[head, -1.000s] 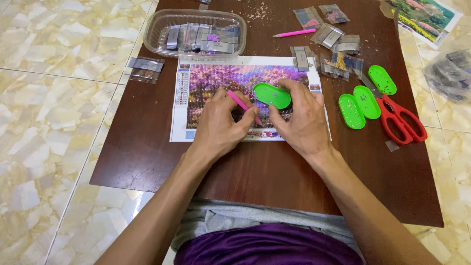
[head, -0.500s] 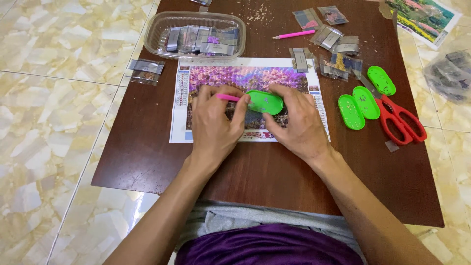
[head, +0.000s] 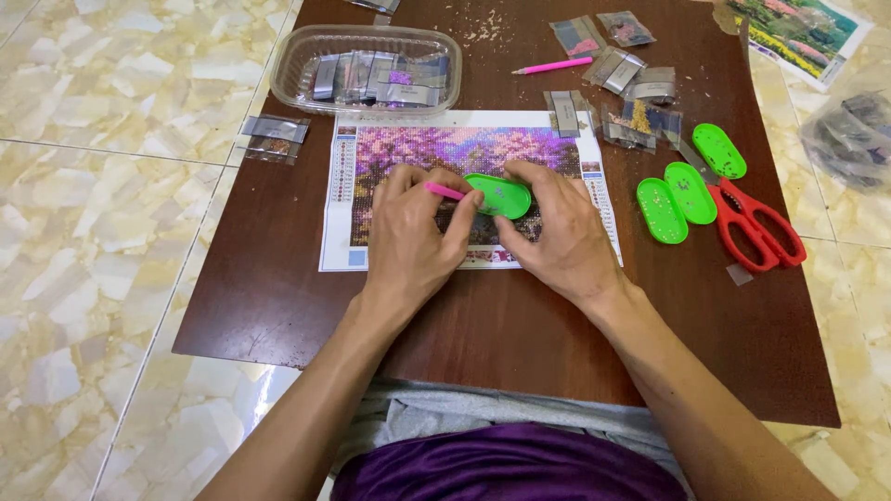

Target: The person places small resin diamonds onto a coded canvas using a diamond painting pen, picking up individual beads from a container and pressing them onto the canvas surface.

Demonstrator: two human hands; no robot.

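Note:
A bead-picture canvas [head: 464, 148] with purple and pink blossoms lies flat on the dark brown table [head: 520, 334]. My left hand [head: 413, 237] rests on the canvas and grips a pink pen [head: 444, 191], whose tip points right toward a small green oval tray [head: 498, 196]. My right hand [head: 557, 237] holds that tray by its right side, just above the canvas. Both hands cover the lower middle of the picture.
A clear plastic tub [head: 371, 70] of bead packets sits behind the canvas. More packets [head: 617, 70] and a second pink pen [head: 552, 66] lie at the back right. Three green trays [head: 687, 186] and red scissors [head: 756, 227] are to the right. Tiled floor surrounds the table.
The green tray has shifted left over the canvas. My left hand has turned the pink pen from slanted to nearly level, its tip now at the tray.

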